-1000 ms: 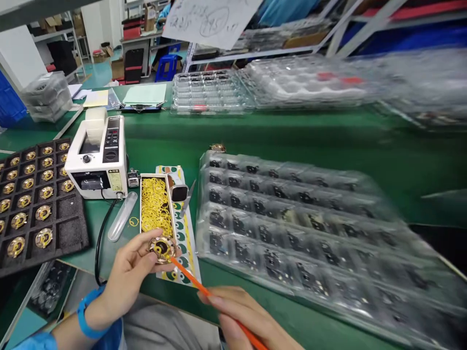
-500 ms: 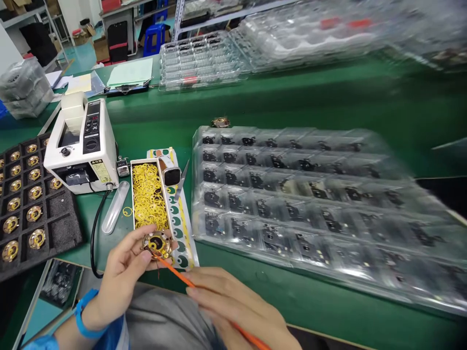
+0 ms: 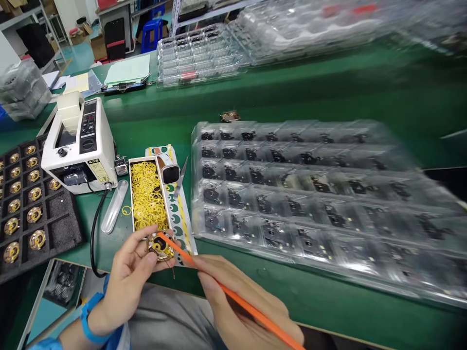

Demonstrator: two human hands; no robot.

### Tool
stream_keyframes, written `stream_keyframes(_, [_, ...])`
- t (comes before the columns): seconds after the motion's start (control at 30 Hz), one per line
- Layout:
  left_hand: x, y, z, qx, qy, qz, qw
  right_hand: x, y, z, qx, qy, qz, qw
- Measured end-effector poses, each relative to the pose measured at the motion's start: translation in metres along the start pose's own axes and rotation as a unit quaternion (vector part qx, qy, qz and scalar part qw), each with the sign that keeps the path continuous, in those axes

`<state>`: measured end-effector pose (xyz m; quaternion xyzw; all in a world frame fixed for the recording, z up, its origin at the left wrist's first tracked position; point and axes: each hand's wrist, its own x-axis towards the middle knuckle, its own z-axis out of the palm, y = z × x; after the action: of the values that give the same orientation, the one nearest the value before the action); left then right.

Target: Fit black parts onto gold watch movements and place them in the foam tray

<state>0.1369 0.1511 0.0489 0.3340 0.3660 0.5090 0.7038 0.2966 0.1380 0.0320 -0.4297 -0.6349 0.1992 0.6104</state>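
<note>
My left hand (image 3: pixel 133 270) grips a round gold-rimmed part (image 3: pixel 160 246) by its edge, with a yellow and black face turned up and a thin wire hanging below it. My right hand (image 3: pixel 244 296) is closed around a long orange stick (image 3: pixel 233 294), whose thin end rests on or just over the part's face; I cannot tell whether it presses. Just beyond the left fingers stands a white box (image 3: pixel 131 194) full of yellow rings (image 3: pixel 148 194). Beside the box lies a sheet with cut-out stickers (image 3: pixel 178 226), and a watch (image 3: pixel 170 173) sits on it.
A white tape dispenser (image 3: pixel 82 146) with a black cable stands at left, near a black foam tray (image 3: pixel 65 221) of gold round parts. Pointed tweezers (image 3: pixel 181 179) lie beside the watch. A large clear plastic tray (image 3: pixel 292 248) with black parts covers the right side.
The orange stick's tip has moved from the near edge of the round part to its upper face. My right fingers have shifted along with it. The left hand has tilted the part slightly.
</note>
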Motion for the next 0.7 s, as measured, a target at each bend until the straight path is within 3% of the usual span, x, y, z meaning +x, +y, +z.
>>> stream_keyframes(0.1, [0.000,-0.001,0.002,0.000,0.021,-0.002,1.000,-0.005,0.002,0.009,-0.052,-0.031,-0.067,0.996])
stream_keyframes(0.2, [0.001,0.000,0.003,-0.001,0.043,-0.010,0.999,-0.006,0.004,0.010,-0.129,-0.083,-0.183,0.971])
stream_keyframes(0.27, [0.002,0.002,0.002,-0.005,0.048,-0.028,0.998,-0.005,0.006,0.006,-0.152,-0.102,-0.215,0.959])
stream_keyframes(0.4, [0.009,0.005,0.002,-0.004,0.069,-0.059,0.996,-0.001,0.006,-0.010,-0.076,-0.102,-0.124,0.984])
stream_keyframes(0.57, [0.016,0.006,0.002,0.044,0.085,-0.063,0.993,-0.005,0.006,-0.023,0.070,0.003,0.000,0.998])
stream_keyframes(0.7, [0.016,0.003,0.002,0.091,0.083,-0.064,0.990,-0.011,0.001,-0.023,0.031,-0.017,0.031,0.999])
